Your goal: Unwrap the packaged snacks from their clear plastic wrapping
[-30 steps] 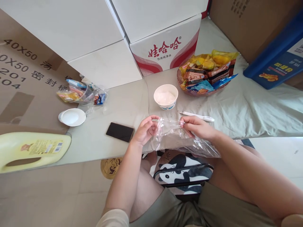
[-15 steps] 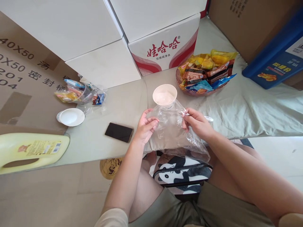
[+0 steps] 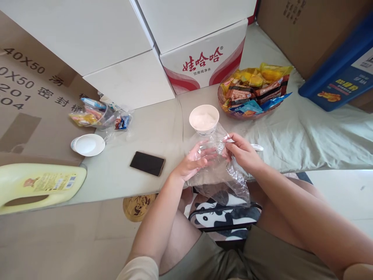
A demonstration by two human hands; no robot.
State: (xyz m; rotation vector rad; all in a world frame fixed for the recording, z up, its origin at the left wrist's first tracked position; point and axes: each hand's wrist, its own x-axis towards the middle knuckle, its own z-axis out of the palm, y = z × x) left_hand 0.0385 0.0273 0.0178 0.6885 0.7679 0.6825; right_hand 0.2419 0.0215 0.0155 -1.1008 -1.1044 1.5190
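Left hand [image 3: 194, 161] now spread against the clear plastic bag [image 3: 220, 169].
Half a second ago its fingers were curled at the bag's edge; now they are loosely open, inside or behind the film, perhaps parting the mouth. The right hand [image 3: 244, 152] keeps its fingers pinched on the bag, over the tabletop's [image 3: 163, 132] near edge, by the paper bowl [image 3: 193, 125].

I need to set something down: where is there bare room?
Bare cloth lies between phone and white bowl, and right of the snack basket, before the blue container. Crowded: left hand, right hand and clear bag, before the bowl.
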